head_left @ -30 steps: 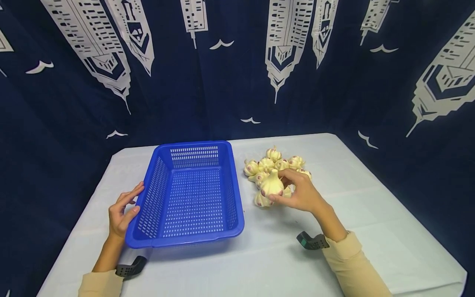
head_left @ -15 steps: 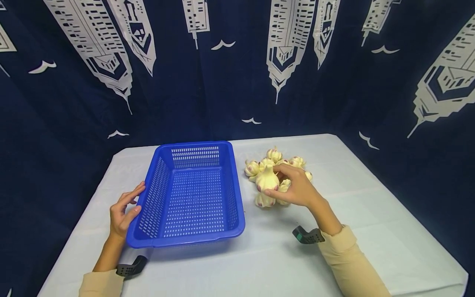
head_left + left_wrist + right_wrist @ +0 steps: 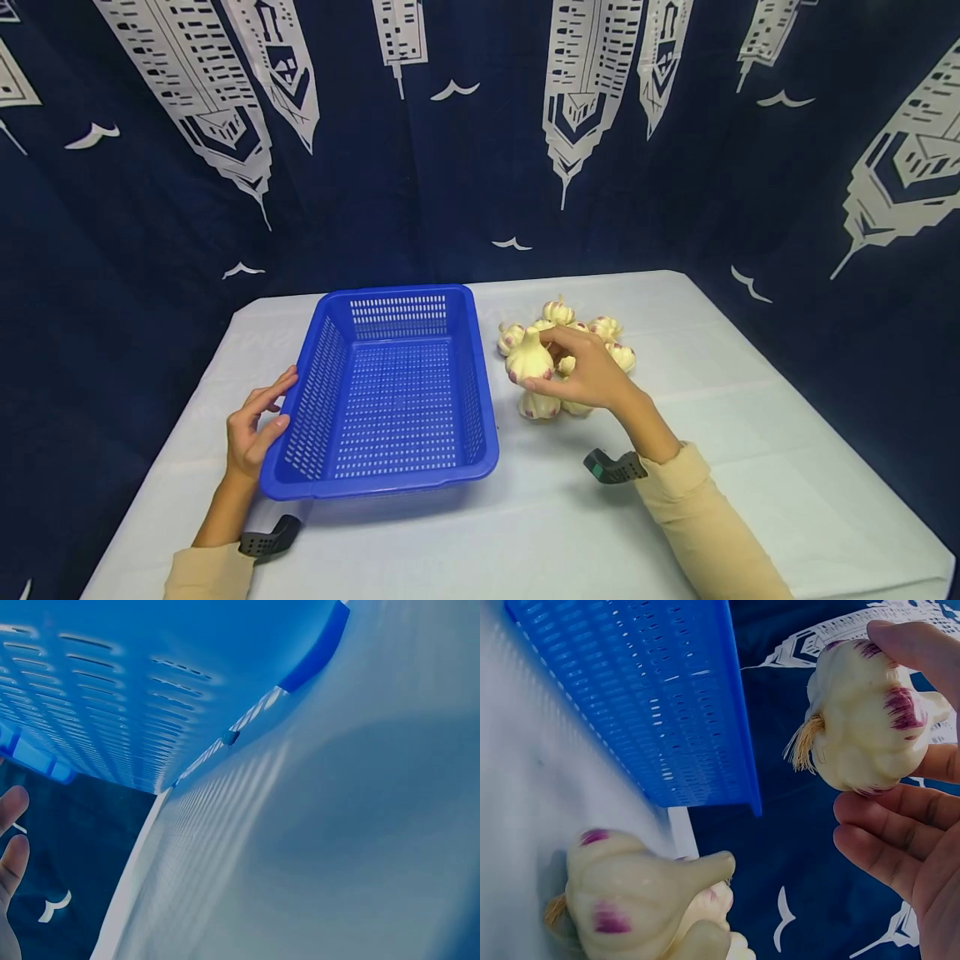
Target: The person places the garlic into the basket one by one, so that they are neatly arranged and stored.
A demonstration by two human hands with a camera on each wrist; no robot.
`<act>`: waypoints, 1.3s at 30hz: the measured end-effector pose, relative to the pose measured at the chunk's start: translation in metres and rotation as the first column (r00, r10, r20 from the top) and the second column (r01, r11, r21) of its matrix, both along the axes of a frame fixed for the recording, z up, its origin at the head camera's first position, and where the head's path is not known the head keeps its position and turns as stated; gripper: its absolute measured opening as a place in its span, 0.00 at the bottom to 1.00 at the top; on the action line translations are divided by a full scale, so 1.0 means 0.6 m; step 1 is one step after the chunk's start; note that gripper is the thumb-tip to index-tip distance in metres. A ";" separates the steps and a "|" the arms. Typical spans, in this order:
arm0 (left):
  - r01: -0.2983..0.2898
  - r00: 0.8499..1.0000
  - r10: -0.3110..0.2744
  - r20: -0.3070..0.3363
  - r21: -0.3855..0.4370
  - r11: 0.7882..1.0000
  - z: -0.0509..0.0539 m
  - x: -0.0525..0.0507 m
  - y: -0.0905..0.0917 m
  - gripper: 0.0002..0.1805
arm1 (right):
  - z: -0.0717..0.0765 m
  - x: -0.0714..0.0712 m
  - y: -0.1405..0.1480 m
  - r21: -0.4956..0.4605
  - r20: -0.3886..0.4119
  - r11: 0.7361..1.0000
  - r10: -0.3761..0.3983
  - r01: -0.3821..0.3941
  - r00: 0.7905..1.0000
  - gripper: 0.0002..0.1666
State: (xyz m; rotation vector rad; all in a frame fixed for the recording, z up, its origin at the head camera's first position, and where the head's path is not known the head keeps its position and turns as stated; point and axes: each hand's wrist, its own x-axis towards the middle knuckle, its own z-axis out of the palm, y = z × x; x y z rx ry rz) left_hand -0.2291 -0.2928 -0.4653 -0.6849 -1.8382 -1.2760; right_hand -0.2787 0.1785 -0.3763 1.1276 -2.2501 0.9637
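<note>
My right hand [image 3: 588, 371] pinches a garlic bulb [image 3: 528, 358] between thumb and fingers, lifted above a pile of bulbs. In the right wrist view the held garlic bulb [image 3: 870, 716] shows purple streaks and a tuft of dry roots. Beneath it, other garlic bulbs [image 3: 538, 406] lie on the table, partly hidden by the hand. My left hand [image 3: 255, 429] touches the left rim of a blue plastic basket [image 3: 375, 482], its fingers laid along the outside. No bulb shows inside the basket. Only some fingertips [image 3: 13, 802] appear in the left wrist view, beside the basket's perforated wall.
A white cloth covers the table [image 3: 720, 400]. The basket stands left of the garlic pile, with a narrow strip of cloth between them. Behind the table hangs a dark blue curtain [image 3: 465, 183] with white building prints.
My right hand has carried the garlic bulb a little left and up, toward the basket. The left hand keeps its place on the basket rim. The whole head view has shifted slightly.
</note>
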 end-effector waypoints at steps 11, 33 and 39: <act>0.020 1.000 -0.020 0.001 0.004 1.000 0.002 -0.002 0.002 0.27 | 0.017 -0.007 -0.020 -0.023 0.018 1.000 -0.006 0.007 1.000 0.30; 0.032 0.999 -0.032 0.021 0.008 0.999 0.003 0.002 0.002 0.27 | 0.025 -0.024 -0.060 0.032 0.047 0.999 0.030 -0.032 0.998 0.29; 0.039 0.999 -0.039 0.020 0.013 0.999 0.002 0.002 0.002 0.27 | 0.027 -0.025 -0.068 0.035 0.112 0.999 0.033 -0.037 0.993 0.31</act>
